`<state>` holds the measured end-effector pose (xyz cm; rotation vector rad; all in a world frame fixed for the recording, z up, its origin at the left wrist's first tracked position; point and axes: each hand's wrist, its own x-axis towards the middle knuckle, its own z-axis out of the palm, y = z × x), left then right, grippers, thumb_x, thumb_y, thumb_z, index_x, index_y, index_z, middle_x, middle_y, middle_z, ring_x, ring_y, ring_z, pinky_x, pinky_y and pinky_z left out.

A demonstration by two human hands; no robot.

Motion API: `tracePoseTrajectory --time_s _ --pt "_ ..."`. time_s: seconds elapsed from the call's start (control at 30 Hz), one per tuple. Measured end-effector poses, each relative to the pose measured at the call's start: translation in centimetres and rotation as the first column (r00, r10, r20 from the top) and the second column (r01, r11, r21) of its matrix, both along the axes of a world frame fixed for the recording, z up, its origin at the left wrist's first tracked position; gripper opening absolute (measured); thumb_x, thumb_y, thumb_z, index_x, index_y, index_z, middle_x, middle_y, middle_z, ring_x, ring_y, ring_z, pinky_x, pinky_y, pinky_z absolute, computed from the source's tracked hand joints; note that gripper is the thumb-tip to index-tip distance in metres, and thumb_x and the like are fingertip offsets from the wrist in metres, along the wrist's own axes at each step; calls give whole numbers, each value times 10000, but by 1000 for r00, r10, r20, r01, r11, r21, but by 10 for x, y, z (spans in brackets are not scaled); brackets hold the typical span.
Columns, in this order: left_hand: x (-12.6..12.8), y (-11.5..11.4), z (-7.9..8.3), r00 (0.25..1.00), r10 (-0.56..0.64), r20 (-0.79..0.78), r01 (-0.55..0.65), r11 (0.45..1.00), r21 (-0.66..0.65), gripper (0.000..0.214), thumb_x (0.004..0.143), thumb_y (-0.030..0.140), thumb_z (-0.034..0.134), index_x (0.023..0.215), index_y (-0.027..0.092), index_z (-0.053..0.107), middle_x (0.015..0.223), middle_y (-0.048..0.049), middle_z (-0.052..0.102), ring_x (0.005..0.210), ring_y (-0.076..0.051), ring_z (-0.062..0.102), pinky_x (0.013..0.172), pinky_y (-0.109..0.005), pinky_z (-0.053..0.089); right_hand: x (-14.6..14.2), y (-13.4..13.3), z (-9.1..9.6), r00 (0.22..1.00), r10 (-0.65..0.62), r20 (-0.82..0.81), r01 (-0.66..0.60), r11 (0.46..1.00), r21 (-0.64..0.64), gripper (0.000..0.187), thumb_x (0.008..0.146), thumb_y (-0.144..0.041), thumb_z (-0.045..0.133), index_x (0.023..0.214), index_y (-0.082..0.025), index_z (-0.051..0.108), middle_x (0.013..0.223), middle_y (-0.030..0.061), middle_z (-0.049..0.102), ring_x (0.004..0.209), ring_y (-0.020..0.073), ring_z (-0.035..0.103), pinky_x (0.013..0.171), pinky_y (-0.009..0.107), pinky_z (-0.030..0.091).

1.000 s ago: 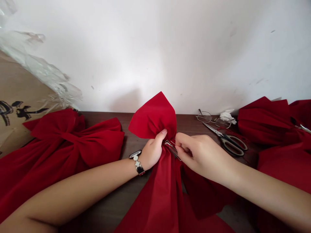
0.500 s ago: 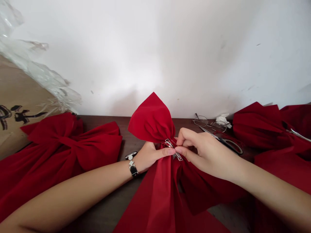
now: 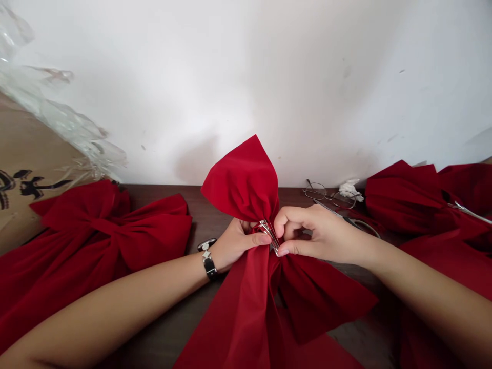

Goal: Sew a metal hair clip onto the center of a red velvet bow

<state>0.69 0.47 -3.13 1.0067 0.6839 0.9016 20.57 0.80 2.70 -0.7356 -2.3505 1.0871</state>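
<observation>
A large red fabric bow [image 3: 246,179] is held up in front of me, one loop pointing upward and its tails hanging toward me. At its gathered middle lies a silver metal clip [image 3: 270,237]. My left hand [image 3: 240,243] grips the bow's middle, the thumb pressed beside the clip and the other fingers hidden behind the fabric. With thumb and forefinger, my right hand [image 3: 307,233] pinches at the clip's lower right side. A watch with a black band [image 3: 209,261] is on my left wrist.
Another red bow [image 3: 115,225] lies left, beside a cardboard box [image 3: 34,148] with clear plastic [image 3: 77,123]. Toward the right are glasses [image 3: 317,191], crumpled white tissue [image 3: 349,188], partly covered scissors [image 3: 363,225] and more red bows [image 3: 403,200]. A white wall [image 3: 246,77] rises behind the table [image 3: 165,192].
The bow has turned slightly, its upper tip shifting right and up. The clip now stands steeper, and my right fingers have moved from its middle toward its lower end.
</observation>
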Motion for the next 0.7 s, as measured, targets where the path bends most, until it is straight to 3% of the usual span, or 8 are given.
tracePoseTrajectory --time_s 0.23,0.37,0.7 --pt "1 0 2 1000 -14 -18 14 1000 -5 405 559 371 872 800 131 652 722 -5 661 643 -131 595 636 -235 463 5 5 -4 999 33 7 -33 999 33 175 883 -296 617 852 -144 536 675 -1 679 607 76 579 600 181 411" --pt "1 1 1 999 -38 19 38 999 10 347 611 359 848 777 128 650 692 6 647 621 -109 570 617 -213 443 4 7 -11 999 5 -32 -2 995 97 196 874 -306 628 813 -139 545 578 -31 592 537 60 489 555 171 371" --pt "0 2 -1 999 -31 -26 32 999 32 409 570 402 861 764 130 624 679 6 619 627 -121 562 620 -227 438 2 6 -18 997 -8 -76 26 971 237 189 880 -281 615 775 -146 534 523 -75 441 493 43 358 511 153 306"
